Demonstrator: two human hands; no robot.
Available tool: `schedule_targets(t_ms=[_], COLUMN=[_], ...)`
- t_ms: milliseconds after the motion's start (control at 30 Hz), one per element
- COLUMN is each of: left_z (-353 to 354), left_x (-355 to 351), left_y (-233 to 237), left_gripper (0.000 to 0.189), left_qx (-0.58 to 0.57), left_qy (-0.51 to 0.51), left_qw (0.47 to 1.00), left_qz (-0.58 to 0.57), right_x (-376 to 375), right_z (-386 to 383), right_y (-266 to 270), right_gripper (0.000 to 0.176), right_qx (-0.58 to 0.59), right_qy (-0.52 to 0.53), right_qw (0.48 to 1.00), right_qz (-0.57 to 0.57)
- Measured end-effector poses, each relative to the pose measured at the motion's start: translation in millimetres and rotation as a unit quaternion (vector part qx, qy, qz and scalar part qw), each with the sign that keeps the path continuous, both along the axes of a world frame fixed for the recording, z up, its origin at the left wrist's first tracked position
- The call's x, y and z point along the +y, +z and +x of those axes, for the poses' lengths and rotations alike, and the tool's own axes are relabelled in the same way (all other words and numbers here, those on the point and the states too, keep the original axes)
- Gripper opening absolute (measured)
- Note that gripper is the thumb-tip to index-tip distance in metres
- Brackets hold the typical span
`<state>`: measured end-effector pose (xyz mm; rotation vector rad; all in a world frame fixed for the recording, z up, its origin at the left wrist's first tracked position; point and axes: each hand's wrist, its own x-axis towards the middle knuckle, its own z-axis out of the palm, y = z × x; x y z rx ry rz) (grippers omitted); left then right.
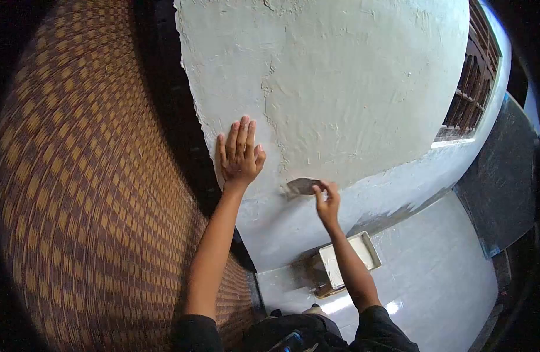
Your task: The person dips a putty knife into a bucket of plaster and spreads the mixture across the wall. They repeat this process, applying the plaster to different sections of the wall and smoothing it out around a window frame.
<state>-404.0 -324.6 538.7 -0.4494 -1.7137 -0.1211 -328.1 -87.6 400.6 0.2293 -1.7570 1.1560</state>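
Observation:
My left hand (240, 154) lies flat on the wall (352, 88) near its rough left edge, fingers spread and pointing up. To its right and a little lower, my right hand (327, 199) pinches a dark, thin scraper (304, 186). The scraper's far end is against the wall, at the lower border of the fresh greyish plaster, with some pale paste at its tip. Ridges and smears mark the plaster above. Below my right forearm is a white tray (334, 271) holding pale paste.
A woven brown and yellow mat (94, 176) stands along the left side. At the upper right is a window with bars (472, 82). A dark panel (498, 176) leans at the right. Shiny pale floor tiles (434, 264) lie below the wall.

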Motion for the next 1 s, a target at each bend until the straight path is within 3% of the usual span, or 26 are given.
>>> schedule_targets(t_ms=[133, 233, 333, 433, 533, 633, 700, 767, 867, 900, 1000], left_z=[0.4, -1.1, -1.3, -1.1, -1.1, -1.1, -2.4, -3.0, -2.6, -2.7, -3.0], left_x=[-0.5, -1.0, -0.2, 0.4, -0.1, 0.7, 1.6, 0.5, 0.6, 1.5, 0.5], left_y=[0.1, -0.4, -1.8, -1.6, -1.7, -2.7, -2.3, -2.9, -2.8, -3.0, -3.3], left_gripper=[0.055, 0.056, 0.056, 0.056, 0.056, 0.055, 0.055, 0.055, 0.056, 0.056, 0.057], left_qx=[-0.003, 0.007, -0.006, -0.006, -0.006, -0.004, 0.0, 0.004, -0.003, -0.004, 0.0], left_qy=[0.003, 0.005, 0.004, 0.007, 0.01, 0.004, 0.0, -0.002, -0.007, -0.008, 0.011], left_qw=[1.0, 1.0, 1.0, 1.0, 1.0, 1.0, 1.0, 1.0, 1.0, 1.0, 1.0], left_qz=[-0.002, -0.005, 0.001, 0.003, -0.001, 0.005, 0.004, 0.003, 0.003, 0.004, -0.003], right_x=[-24.8, -20.1, -6.6, -6.4, -18.6, -16.5, 3.6, 30.4, 47.0, 49.7, 51.4], right_z=[-10.3, -17.3, -15.4, -6.9, -5.6, -14.2, -21.3, -6.9, -5.0, -6.0, -16.7], right_y=[5.2, 13.7, 23.1, 27.2, 21.9, 14.6, 10.6, 29.2, 22.6, 15.8, 5.7], right_gripper=[0.022, 0.023, 0.02, 0.018, 0.017, 0.018, 0.017, 0.022, 0.023, 0.023, 0.023], right_qx=[-0.014, -0.013, -0.004, 0.012, -0.008, 0.0, -0.002, 0.001, 0.054, 0.006, -0.008], right_qy=[0.028, -0.017, 0.008, 0.064, 0.013, -0.001, -0.103, -0.053, 0.016, 0.03, -0.056], right_qw=[0.999, 1.0, 0.977, 0.967, 1.0, 0.997, 0.994, 0.946, 0.956, 0.97, 0.998], right_qz=[0.015, 0.009, -0.213, -0.247, 0.014, 0.08, -0.021, -0.319, -0.286, -0.242, -0.033])
